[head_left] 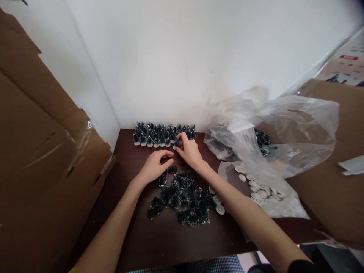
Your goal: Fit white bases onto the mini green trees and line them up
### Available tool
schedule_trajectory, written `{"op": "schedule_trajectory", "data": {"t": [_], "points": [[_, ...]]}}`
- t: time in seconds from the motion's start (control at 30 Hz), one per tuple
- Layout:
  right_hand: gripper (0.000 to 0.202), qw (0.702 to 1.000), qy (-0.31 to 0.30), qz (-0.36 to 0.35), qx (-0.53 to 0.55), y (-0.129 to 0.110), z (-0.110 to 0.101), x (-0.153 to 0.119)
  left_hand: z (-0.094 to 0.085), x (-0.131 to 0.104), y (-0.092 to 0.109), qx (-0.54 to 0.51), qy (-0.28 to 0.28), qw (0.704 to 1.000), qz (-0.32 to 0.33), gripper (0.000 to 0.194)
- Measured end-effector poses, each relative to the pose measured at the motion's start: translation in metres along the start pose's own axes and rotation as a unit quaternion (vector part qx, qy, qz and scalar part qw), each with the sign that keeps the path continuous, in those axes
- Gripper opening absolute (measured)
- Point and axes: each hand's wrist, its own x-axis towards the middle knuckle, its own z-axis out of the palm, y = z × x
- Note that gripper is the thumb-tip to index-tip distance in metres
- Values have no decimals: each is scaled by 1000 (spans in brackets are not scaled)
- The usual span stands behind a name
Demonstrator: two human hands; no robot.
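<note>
Rows of small dark green trees (155, 133) with white bases stand upright against the wall at the back of the table. My right hand (190, 151) is at the front right of these rows, its thumb and fingers closed round a small tree (176, 143) with a white base. My left hand (156, 163) is just in front of the rows, fingers apart with nothing visible between them. Below both hands lies a loose pile of trees (184, 195) without bases. White discs (220, 209) lie right of the pile, partly under my right forearm.
A clear plastic bag (244, 129) with more trees stands at the right. Another bag (292, 206) holds several white discs. Cardboard boxes flank the brown table (159, 242) at left (42, 151) and right (335, 151).
</note>
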Motion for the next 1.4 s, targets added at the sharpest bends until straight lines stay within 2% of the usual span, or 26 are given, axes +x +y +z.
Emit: {"op": "schedule_trajectory", "data": {"t": [0.17,0.53,0.7,0.8,0.87,1.03,1.1,1.2,1.3,1.4], "points": [[38,1000,14,15,21,0,6,4,1,0,0,6,2,1000,7,24],[39,1000,-13,19,-7,-9,6,8,0,-1,4,21,4,1000,5,22],[40,999,-35,29,20,-11,-2,8,0,-1,4,22,4,1000,3,22],[41,998,-30,30,47,-15,-15,1,1,-1,4,26,6,1000,4,22],[36,996,-3,21,81,-20,-30,-8,1,-1,3,30,7,1000,9,22],[25,984,64,9,168,-24,-85,-43,0,-2,6,50,5,999,14,21],[23,987,44,15,151,-19,-104,-59,0,-3,9,56,-2,998,9,21],[13,996,-60,16,62,-8,-121,-82,-1,-4,13,55,-16,998,10,21],[14,991,-122,24,-54,0,-123,-102,0,-6,16,82,-37,995,48,22],[16,981,-160,13,-107,-1,-119,-116,0,-7,17,115,-57,988,90,22]]}}
